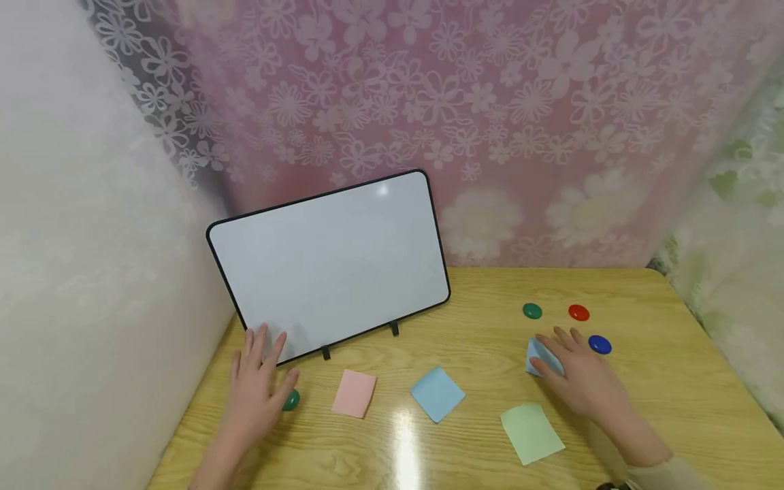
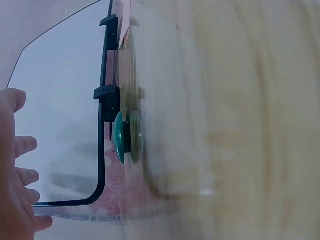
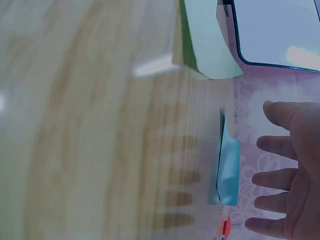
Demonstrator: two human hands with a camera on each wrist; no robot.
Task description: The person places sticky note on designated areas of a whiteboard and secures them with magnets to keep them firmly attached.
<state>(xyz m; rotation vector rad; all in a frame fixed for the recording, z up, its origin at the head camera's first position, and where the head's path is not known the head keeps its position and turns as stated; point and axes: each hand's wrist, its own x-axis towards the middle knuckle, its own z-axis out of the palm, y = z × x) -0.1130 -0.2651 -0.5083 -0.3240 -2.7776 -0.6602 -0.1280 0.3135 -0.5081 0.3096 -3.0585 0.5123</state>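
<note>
A whiteboard (image 1: 331, 258) with a black frame leans at the back left of the table on small black feet. Near its lower left corner is my left hand (image 1: 252, 398), fingers spread and holding nothing. Beside the left thumb lies a green round magnet (image 1: 291, 400), partly hidden in the head view. My right hand (image 1: 578, 374) hovers over a creased blue sticky note (image 1: 535, 352), which it partly covers. In the right wrist view, straight fingers (image 3: 275, 180) stand apart from that note (image 3: 229, 172), whose edge lifts off the table.
A pink sticky note (image 1: 354, 393), another blue note (image 1: 437, 395) and a light green note (image 1: 531, 433) lie across the front. Behind my right hand are a green magnet (image 1: 532, 311), a red magnet (image 1: 578, 313) and a blue magnet (image 1: 600, 344). Floral curtain (image 1: 490, 136) hangs behind the table.
</note>
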